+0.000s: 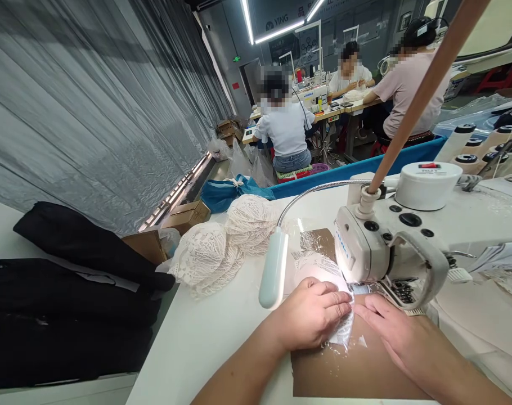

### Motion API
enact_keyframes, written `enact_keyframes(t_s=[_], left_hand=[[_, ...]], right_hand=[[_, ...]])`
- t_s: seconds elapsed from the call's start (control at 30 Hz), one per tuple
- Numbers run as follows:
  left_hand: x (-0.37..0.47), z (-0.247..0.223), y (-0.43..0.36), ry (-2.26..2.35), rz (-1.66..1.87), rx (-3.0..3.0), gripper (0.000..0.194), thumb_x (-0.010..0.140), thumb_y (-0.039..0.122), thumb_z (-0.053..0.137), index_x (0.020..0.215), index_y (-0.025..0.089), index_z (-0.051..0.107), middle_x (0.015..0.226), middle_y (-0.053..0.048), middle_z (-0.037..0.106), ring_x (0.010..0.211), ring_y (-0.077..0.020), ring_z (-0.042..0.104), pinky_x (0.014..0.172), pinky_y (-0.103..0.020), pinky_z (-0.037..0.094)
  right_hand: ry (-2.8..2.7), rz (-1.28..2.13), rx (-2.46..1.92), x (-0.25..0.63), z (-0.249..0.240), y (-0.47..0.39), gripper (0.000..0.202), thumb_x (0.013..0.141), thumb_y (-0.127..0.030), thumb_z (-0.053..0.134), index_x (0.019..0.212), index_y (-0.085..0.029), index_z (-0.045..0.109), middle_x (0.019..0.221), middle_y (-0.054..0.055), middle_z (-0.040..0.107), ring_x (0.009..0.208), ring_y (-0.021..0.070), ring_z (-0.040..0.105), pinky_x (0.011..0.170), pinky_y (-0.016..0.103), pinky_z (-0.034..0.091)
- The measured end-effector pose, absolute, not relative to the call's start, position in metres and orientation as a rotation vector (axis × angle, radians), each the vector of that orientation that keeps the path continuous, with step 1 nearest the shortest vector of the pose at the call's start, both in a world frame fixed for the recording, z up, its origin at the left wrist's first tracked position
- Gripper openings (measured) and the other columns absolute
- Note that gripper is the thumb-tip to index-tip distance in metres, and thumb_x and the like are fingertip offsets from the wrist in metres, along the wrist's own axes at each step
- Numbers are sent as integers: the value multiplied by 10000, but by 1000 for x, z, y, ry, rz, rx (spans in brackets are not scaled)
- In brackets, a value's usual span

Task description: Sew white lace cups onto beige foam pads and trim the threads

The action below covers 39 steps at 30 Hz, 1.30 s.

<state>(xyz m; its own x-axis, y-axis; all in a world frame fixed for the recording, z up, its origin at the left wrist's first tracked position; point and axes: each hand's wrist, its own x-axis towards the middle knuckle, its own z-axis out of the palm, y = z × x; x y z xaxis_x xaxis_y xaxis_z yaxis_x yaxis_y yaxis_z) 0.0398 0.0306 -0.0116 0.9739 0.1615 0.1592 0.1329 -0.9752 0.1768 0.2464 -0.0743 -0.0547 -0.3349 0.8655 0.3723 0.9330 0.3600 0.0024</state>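
My left hand (317,315) lies over a white lace piece (344,329) at the sewing machine (365,242), its curved fingers close together and holding the fabric down. The thumb is hidden. Part of the lace, shaped like a cup, shows above my knuckles. Just right of the lace, my right hand (393,326) rests with fingers extended on a brown sheet (332,374) that covers the machine bed. Its fingertips are near the lace edge, below the machine head. The needle area is too small and bright to make out.
Stacked cream lace cups (205,253) sit left of a pale green lamp (273,270). Thread cones (465,140) stand at the back right. Black garments (70,315) lie at far left. A brown pole (425,95) rises from the machine. Several people work at tables behind.
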Motion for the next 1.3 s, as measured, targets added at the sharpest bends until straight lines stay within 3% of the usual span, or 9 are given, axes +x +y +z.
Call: enact_keyframes(t_s=[0.13,0.27,0.4,0.57,0.7,0.87,1.13,1.3], left_hand=[[43,-11,26,332,241,2955,342,972,239,431,1288,157,532,1350,-59,584,1167,-213,515,927,-355,398],[44,-10,23,399,262,2948,341,968,289,442,1267,155,533,1332,-56,591,1129,-226,522,873,-369,403],[42,-12,26,364,311,2897,316,949,357,491,1176,152,570,1252,-73,624,1116,-215,538,902,-361,399],[39,-16,28,396,325,2824,274,878,417,596,992,170,618,1058,-75,650,987,-206,575,886,-358,410],[39,-19,26,415,324,2806,253,883,428,583,888,177,618,948,-67,639,930,-209,570,863,-361,411],[37,-20,26,398,304,2821,261,897,433,559,895,180,619,921,-66,627,931,-208,564,871,-364,405],[35,-17,25,297,289,2822,260,942,378,508,1097,209,629,935,-61,622,943,-204,550,913,-369,379],[35,-12,23,266,206,2855,235,938,301,504,1124,259,641,923,-47,603,859,-176,531,874,-352,383]], right_hand=[[-2283,-433,-1655,246,-58,-74,513,754,23,370,1111,-235,632,830,34,684,462,128,522,424,278,295],[-2262,-391,-1704,251,-75,-76,532,793,-15,366,1209,-250,600,887,68,713,683,178,662,499,250,417],[-2195,-222,-1699,258,-87,-80,512,866,-95,356,1303,-268,560,968,80,720,817,208,683,589,269,497],[-2251,-41,-1677,259,-76,-83,503,901,-127,345,1353,-272,512,871,55,694,636,180,636,516,272,461],[-2274,93,-1586,254,-56,-83,430,894,-95,336,1195,-256,597,814,33,635,614,163,580,510,259,417],[-2270,180,-1438,251,-44,-82,323,860,-88,377,939,-243,649,769,30,565,657,171,536,569,267,397],[-2350,262,-1299,253,-51,-85,352,839,-69,403,1012,-251,649,764,27,577,682,172,539,624,274,394],[-2351,237,-1264,256,-53,-87,325,827,-61,410,955,-240,649,753,28,582,656,169,527,626,280,391]])
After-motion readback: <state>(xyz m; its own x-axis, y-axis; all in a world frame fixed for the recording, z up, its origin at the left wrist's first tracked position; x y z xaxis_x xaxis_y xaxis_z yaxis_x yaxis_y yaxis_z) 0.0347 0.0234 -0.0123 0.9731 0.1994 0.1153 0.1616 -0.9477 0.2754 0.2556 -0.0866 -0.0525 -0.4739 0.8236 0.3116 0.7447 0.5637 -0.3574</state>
